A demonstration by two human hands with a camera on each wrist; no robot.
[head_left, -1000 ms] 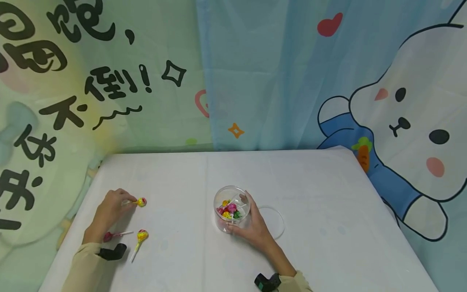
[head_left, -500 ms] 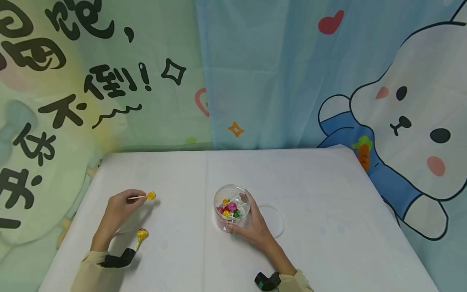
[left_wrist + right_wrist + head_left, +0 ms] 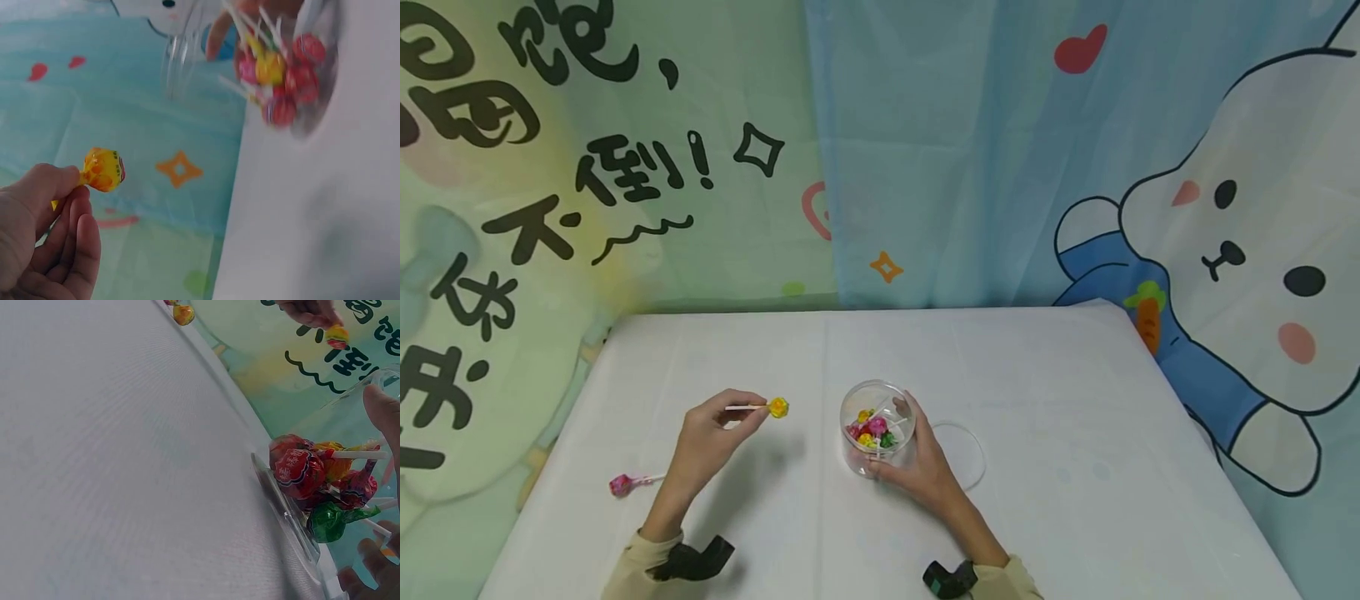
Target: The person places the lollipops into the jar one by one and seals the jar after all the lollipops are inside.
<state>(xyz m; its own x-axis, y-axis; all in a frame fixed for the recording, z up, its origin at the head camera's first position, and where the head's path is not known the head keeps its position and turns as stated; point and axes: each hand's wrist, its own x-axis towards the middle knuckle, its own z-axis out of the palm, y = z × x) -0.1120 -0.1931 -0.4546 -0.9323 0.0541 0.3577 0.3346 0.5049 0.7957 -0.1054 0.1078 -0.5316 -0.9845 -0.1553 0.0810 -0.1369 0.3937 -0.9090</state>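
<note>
My left hand (image 3: 709, 437) pinches a yellow lollipop (image 3: 778, 407) by its stick, raised over the table to the left of a clear jar (image 3: 854, 460). In the left wrist view, the thumb and fingertips meet just below the candy's wrapped head (image 3: 104, 169). My right hand (image 3: 931, 477) grips the jar from its right side, with the thumb in front. Inside the jar lie several wrapped lollipops, red, pink and yellow, plus a green one (image 3: 326, 522); their white sticks point various ways.
A pink lollipop (image 3: 622, 485) lies on the white table (image 3: 1060, 400) beside the left forearm. A yellow lollipop (image 3: 183, 315) shows on the table in the right wrist view. Right of the jar lies a thin round, clear lid-like disc (image 3: 982, 467). A printed curtain (image 3: 917, 167) hangs behind.
My left hand has lifted the yellow lollipop off the left part of the table and carried it right, toward the jar. The right hand and jar stay in place.
</note>
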